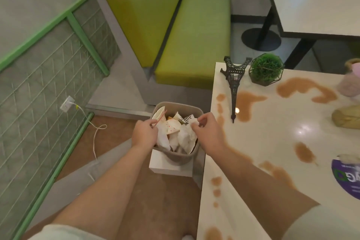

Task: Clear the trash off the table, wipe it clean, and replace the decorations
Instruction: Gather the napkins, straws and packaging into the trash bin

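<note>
A grey trash bin (pixel 181 159) stands on a white box beside the table's left edge, stuffed with crumpled paper, cups and wrappers (pixel 175 130). My left hand (pixel 145 135) hovers over the bin's left side and pinches a thin red straw (pixel 160 119). Over the bin's right side, my right hand (pixel 207 129) holds a bit of white paper between its fingertips. The white table (pixel 272 142) at the right is smeared with brown spilled liquid (pixel 247 106). A dark Eiffel Tower model (pixel 234 85) and a green plant ball in a wire frame (pixel 266 69) stand at its far left corner.
A green bench seat (pixel 194 33) lies beyond the bin. At the table's right edge are a pinkish object (pixel 350 84), a tan crumpled thing (pixel 346 117) and a purple round sticker (pixel 348 177). A white cable (pixel 95 132) trails from a wall socket. Another table (pixel 311 0) stands far right.
</note>
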